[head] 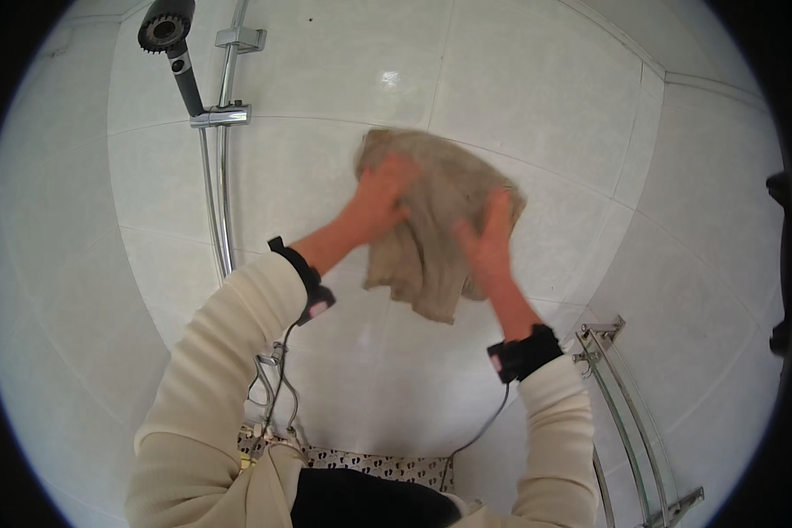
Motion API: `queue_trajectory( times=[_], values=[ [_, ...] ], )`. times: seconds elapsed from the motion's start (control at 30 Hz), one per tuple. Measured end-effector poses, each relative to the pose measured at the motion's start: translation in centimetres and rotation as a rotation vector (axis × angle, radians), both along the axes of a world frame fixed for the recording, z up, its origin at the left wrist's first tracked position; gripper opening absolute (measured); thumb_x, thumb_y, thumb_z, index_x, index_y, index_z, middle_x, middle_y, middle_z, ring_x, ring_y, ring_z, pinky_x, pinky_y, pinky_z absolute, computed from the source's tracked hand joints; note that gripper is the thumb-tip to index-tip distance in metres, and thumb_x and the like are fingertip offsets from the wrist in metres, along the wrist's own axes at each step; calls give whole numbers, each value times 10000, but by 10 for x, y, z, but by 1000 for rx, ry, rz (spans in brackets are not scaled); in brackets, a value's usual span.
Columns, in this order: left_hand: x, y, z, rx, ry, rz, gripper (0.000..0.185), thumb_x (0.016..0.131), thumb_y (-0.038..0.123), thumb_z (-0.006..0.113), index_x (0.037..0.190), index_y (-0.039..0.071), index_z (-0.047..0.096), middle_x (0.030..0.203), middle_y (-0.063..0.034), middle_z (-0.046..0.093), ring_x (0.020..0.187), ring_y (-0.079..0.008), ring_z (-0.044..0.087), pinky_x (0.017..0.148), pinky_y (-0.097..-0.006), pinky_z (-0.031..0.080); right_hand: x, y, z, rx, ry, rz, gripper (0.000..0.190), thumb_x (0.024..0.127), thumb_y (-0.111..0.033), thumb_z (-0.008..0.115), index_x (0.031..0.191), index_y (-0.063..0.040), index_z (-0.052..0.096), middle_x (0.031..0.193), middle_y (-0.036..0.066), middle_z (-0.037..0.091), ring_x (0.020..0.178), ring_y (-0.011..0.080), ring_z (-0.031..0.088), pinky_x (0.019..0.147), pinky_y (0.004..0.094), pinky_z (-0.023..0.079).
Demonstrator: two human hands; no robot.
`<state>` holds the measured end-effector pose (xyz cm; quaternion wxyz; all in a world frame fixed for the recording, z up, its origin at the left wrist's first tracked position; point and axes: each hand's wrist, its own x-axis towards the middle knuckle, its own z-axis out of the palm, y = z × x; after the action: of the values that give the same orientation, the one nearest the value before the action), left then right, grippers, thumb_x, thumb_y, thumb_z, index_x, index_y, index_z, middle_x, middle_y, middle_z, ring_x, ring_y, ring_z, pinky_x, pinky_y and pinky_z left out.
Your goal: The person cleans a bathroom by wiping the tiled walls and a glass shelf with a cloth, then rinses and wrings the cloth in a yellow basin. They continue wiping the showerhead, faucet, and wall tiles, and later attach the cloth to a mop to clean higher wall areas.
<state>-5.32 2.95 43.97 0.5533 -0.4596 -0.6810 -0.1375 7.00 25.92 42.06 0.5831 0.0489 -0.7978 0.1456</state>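
A grey-brown cloth (429,171) is spread against the white tiled wall (317,178), its lower edge hanging in folds. On the cloth's upper left part lies my left hand (383,198), blurred, fingers spread. My right hand (488,231) presses at its right side, thumb and fingers apart. Both palms face the cloth, and neither hand visibly pinches it. The far side of the cloth and the wall behind it are hidden. Black straps with small devices and cables circle both wrists.
A hand shower (178,66) sits in a holder on a chrome rail (224,171) at the left, its hose beside it. A glass shelf with metal rails (624,422) juts out at lower right. Below are pipe fittings (274,356) and a footprint-patterned mat (383,461).
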Motion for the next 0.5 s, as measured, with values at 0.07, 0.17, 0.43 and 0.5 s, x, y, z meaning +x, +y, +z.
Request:
queue_trajectory(
  times=[0.07,0.17,0.43,0.5],
  values=[
    [1,4,-33,-229,127,93,716,830,380,701,1458,191,413,1535,-61,331,1347,-300,409,1045,-504,390,-4,-13,-38,471,-151,-251,853,771,-451,745,1485,-175,369,1551,222,257,1317,407,379,983,547,380],
    [-14,5,-54,-361,-154,65,728,794,448,702,1429,188,458,1487,-62,408,1346,-315,414,1092,-503,333,-29,-20,-54,601,-246,-300,787,742,-527,737,1435,-290,448,1569,170,257,1324,369,380,936,533,390],
    [-17,1,6,-158,-97,155,821,697,394,789,1406,127,473,1408,-105,504,1310,-292,455,1046,-473,384,-71,-9,61,794,59,-22,714,705,-538,738,1335,-262,546,1560,146,302,1281,330,439,940,477,385],
    [-15,18,38,-31,-157,134,828,688,357,800,1407,116,466,1416,-127,492,1318,-310,447,1030,-478,391,-70,3,107,821,95,-78,702,709,-543,730,1333,-274,554,1563,144,301,1275,328,449,930,487,388]
  ],
)
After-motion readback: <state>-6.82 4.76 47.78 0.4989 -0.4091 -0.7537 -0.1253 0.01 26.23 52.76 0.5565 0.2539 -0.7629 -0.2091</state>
